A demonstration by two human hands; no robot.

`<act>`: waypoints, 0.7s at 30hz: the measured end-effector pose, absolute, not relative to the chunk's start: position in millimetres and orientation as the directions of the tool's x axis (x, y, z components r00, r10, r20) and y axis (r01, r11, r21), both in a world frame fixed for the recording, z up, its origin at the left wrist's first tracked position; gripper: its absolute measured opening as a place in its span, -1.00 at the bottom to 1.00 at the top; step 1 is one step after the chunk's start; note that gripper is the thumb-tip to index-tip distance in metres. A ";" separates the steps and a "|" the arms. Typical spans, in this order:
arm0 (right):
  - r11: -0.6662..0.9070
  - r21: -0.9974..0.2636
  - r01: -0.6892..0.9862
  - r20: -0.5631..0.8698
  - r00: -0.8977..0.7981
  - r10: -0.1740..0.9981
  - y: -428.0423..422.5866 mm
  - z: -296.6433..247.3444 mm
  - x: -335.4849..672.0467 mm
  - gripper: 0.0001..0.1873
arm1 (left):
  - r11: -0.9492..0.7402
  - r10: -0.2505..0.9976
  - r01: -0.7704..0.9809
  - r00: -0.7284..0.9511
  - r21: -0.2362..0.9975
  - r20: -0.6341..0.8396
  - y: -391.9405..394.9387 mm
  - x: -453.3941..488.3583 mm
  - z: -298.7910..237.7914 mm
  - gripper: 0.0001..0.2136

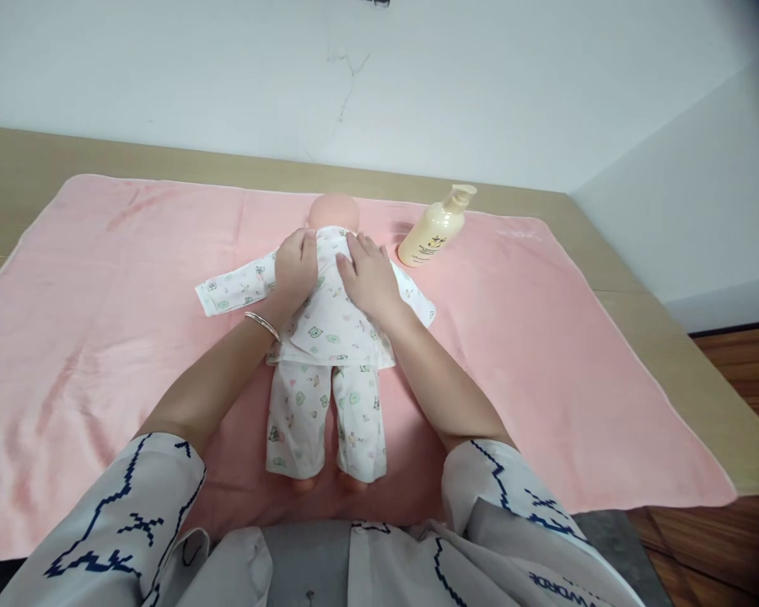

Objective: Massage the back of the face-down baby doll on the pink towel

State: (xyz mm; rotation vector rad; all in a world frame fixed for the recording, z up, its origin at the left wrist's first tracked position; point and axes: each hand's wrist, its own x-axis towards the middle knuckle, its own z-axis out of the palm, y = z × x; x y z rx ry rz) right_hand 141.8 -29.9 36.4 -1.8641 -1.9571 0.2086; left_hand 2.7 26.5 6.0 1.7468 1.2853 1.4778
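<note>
A baby doll lies on a pink towel, its head pointing away from me and its feet toward me. It wears a white printed top and matching trousers. My left hand, with a bracelet on the wrist, rests on the doll's left shoulder with the fingers curled against the cloth near the collar. My right hand lies flat on the right shoulder, fingers stretched out together. Neither hand lifts anything.
A cream lotion pump bottle lies tilted on the towel just right of the doll's head. The towel covers a wooden table that ends at the right; a white wall stands behind. Wooden floor shows at the far right.
</note>
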 end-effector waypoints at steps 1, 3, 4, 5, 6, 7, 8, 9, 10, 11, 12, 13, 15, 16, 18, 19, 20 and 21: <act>0.074 -0.359 0.930 0.218 0.007 0.976 -35.6 36.0 134.3 -0.35 | -0.411 0.891 0.356 -0.037 0.839 0.452 24.4 2.7 8.6 -0.71; 0.131 -0.301 0.944 0.258 -0.051 0.965 -47.5 36.2 118.5 -0.38 | -0.393 0.898 0.418 -0.018 0.819 0.439 22.7 2.4 12.0 -0.79; 0.177 -0.287 0.941 0.263 -0.100 0.959 -51.4 36.7 113.1 -0.38 | -0.386 0.901 0.451 -0.004 0.805 0.434 22.9 2.2 12.7 -0.81; 0.230 -0.279 0.932 0.258 -0.158 0.953 -52.9 37.2 110.9 -0.38 | -0.381 0.903 0.484 0.012 0.787 0.430 23.6 2.0 13.0 -0.82; 0.280 -0.278 0.919 0.248 -0.213 0.945 -51.5 37.8 112.2 -0.38 | -0.378 0.904 0.515 0.028 0.769 0.426 24.4 2.0 13.0 -0.81; 0.317 -0.286 0.904 0.236 -0.254 0.938 -47.8 38.4 116.8 -0.39 | -0.376 0.906 0.544 0.044 0.750 0.422 24.9 2.1 12.8 -0.79; 0.335 -0.304 0.892 0.228 -0.273 0.934 -42.3 38.8 123.9 -0.41 | -0.375 0.906 0.570 0.059 0.731 0.419 24.8 2.5 12.5 -0.77; 0.329 -0.330 0.885 0.228 -0.263 0.937 -36.1 39.3 132.2 -0.43 | -0.378 0.904 0.597 0.072 0.708 0.422 23.8 3.0 12.2 -0.75; 0.293 -0.360 0.886 0.228 -0.221 0.948 -30.6 39.8 140.4 -0.44 | -0.389 0.898 0.622 0.091 0.679 0.431 21.6 3.7 12.1 -0.74; 0.232 -0.388 0.892 0.221 -0.154 0.963 -26.6 40.6 147.3 -0.44 | -0.407 0.888 0.645 0.114 0.647 0.446 18.3 4.5 12.2 -0.73; 0.157 -0.406 0.900 0.207 -0.077 0.975 -24.8 41.7 151.9 -0.42 | -0.431 0.875 0.663 0.140 0.613 0.463 14.0 5.5 12.6 -0.71; 0.089 -0.404 0.910 0.190 -0.011 0.982 -25.5 43.4 153.7 -0.40 | -0.457 0.860 0.673 0.168 0.582 0.482 8.8 6.4 13.2 -0.69; 0.021 -0.349 0.937 0.174 0.042 0.984 -32.6 48.0 149.9 -0.39 | -0.503 0.832 0.677 0.212 0.537 0.513 -2.2 8.0 14.9 -0.67; 0.026 -0.311 0.950 0.176 0.031 0.984 -37.5 50.4 145.8 -0.41 | -0.517 0.822 0.680 0.225 0.520 0.523 -6.9 8.6 15.8 -0.66; 0.060 -0.260 0.964 0.187 -0.011 0.982 -44.7 54.1 138.6 -0.43 | -0.518 0.819 0.696 0.236 0.497 0.523 -12.2 9.0 16.8 -0.66; 0.075 -0.260 0.963 0.187 -0.027 0.982 -45.6 54.8 137.1 -0.43 | -0.511 0.824 0.707 0.242 0.489 0.512 -12.2 8.7 16.5 -0.65; 0.084 -0.277 0.957 0.179 -0.034 0.983 -44.3 54.5 137.7 -0.43 | -0.502 0.832 0.718 0.247 0.483 0.497 -10.3 8.0 15.6 -0.64; 0.084 -0.305 0.949 0.169 -0.033 0.985 -41.0 53.3 140.3 -0.42 | -0.490 0.841 0.727 0.252 0.480 0.478 -7.0 7.0 14.0 -0.62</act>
